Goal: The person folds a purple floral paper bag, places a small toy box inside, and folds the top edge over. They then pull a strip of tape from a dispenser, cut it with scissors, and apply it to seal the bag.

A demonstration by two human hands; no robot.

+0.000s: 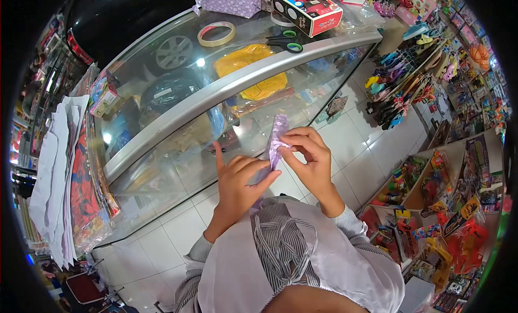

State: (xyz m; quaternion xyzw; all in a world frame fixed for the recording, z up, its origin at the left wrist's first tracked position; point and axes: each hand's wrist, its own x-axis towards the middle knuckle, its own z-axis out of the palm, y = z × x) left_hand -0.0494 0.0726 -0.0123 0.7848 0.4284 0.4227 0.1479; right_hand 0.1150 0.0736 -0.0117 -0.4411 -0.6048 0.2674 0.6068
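Left hand, half-curled, close beside right hand in fingertip pinch.

Lilac patterned strip — shiny, slanting — pinched between fingers.

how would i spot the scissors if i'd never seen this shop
Find the curved glass display counter with the silver rim. On its top, the scissors lie right of the beige tape roll, just on the near side of the black-and-red box. Black with bright green handle loops, they differ from both.
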